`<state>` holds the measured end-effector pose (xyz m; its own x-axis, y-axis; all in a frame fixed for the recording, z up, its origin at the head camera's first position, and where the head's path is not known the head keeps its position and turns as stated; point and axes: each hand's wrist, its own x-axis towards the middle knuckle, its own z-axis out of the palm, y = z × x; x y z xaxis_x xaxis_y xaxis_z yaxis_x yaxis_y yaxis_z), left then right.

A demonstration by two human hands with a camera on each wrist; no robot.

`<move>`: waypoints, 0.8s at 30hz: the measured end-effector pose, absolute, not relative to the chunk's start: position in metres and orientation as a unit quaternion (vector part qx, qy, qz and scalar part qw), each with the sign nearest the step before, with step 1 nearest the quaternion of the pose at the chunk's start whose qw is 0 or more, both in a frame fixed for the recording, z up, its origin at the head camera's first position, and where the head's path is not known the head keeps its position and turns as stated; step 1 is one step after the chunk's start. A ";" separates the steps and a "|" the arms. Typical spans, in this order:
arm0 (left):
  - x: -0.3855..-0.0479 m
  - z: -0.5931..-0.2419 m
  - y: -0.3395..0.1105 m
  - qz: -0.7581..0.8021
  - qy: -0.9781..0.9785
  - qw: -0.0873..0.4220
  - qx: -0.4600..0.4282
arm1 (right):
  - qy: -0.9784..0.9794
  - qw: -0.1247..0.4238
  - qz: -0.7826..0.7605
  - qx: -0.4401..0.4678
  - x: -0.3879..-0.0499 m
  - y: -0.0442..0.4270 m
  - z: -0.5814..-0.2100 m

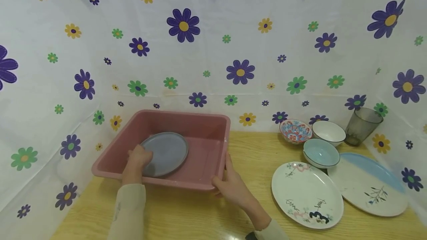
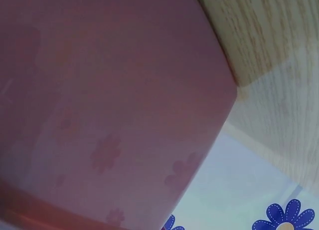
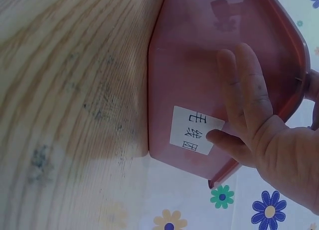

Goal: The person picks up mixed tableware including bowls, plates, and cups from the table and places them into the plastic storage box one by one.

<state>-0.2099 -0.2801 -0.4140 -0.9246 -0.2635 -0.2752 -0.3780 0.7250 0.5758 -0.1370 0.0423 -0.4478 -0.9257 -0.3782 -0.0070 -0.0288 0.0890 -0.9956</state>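
Observation:
A pink plastic tub (image 1: 207,158) stands on the table, with a flat grey-blue plate (image 1: 168,153) inside it. Reaching over the tub's near side, my left hand (image 1: 138,160) grips the plate at its left edge; the fingertips are partly hidden. My right hand (image 1: 233,186) holds the tub's near right corner, thumb over the rim. In the right wrist view, fingers of the right hand (image 3: 269,125) lie along the tub's outer wall (image 3: 189,80), beside a white handwritten label (image 3: 196,130). The left wrist view is filled mostly by the tub's wall (image 2: 119,90); no hand shows there.
To the right lie a white oval plate (image 1: 307,195) and a blue-and-white plate (image 1: 363,192). Behind them stand a patterned bowl (image 1: 295,130), a white bowl (image 1: 328,130), a light-blue bowl (image 1: 321,153) and a tilted grey tumbler (image 1: 361,127). A flowered cloth (image 1: 213,55) hangs behind the table.

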 end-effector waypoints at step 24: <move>-0.211 -0.417 -0.268 0.413 0.849 -0.258 -0.202 | 0.731 0.084 -0.660 -0.149 -0.133 0.033 -0.445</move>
